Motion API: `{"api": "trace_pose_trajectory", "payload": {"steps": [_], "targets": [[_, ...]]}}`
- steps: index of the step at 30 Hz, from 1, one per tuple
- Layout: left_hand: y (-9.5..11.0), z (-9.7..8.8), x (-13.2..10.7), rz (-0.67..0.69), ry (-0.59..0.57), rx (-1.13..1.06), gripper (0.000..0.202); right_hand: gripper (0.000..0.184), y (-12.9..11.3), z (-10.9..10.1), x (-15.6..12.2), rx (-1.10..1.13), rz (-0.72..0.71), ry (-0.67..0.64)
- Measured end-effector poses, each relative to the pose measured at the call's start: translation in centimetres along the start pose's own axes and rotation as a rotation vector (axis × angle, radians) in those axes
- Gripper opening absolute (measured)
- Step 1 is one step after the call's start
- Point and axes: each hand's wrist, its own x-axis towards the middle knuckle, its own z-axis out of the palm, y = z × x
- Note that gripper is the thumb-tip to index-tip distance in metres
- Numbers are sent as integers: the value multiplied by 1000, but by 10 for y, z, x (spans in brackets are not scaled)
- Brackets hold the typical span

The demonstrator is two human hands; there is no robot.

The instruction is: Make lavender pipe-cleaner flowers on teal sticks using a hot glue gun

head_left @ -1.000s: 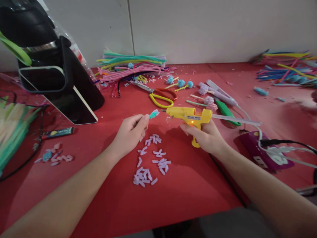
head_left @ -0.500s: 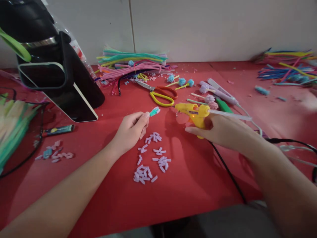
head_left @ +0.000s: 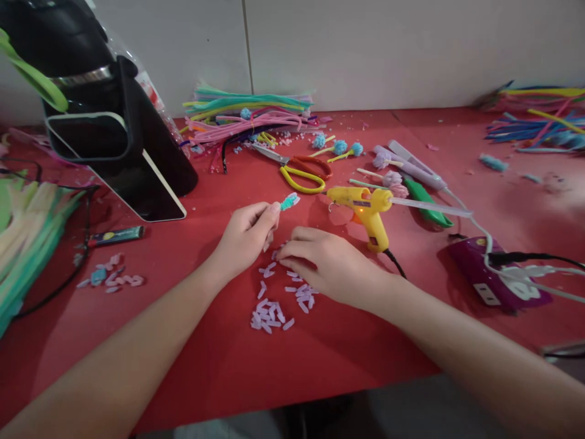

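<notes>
My left hand pinches a small pipe cleaner flower bud, teal at the base with pale lilac at its tip. Over the cut lilac pipe cleaner pieces, my right hand reaches down with thumb and fingertips drawn together. It covers part of the upper pieces, and whatever lies between its fingertips is too small to make out. A yellow hot glue gun rests on the red table just beyond my right hand, its orange light lit and a clear glue stick sticking out of its back.
Scissors lie open behind the hands. Blue pipe cleaner flowers, a lilac hot tool and a green-handled tool are behind the glue gun. A purple power strip with cables sits right; a black bottle and phone stand left.
My right hand has let go of the glue gun, which now stands on the table, and has moved left to the lilac pieces. My left hand still holds the flower bud.
</notes>
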Motion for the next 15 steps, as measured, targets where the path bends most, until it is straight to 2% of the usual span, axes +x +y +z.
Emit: {"api": "trace_pose_trajectory", "payload": {"steps": [5,9,11,15], "targets": [[-2,0,0,1,-18,-13,40,19,3,8,4,-85,37,-24],[-2,0,0,10,-2,-5,39,18,5,9,3,-157,28,36],[-1,0,0,14,7,-2,38,17,8,7,1,-73,20,120],[-1,0,-3,12,25,25,39,10,15,3,-5,288,78,322]]}}
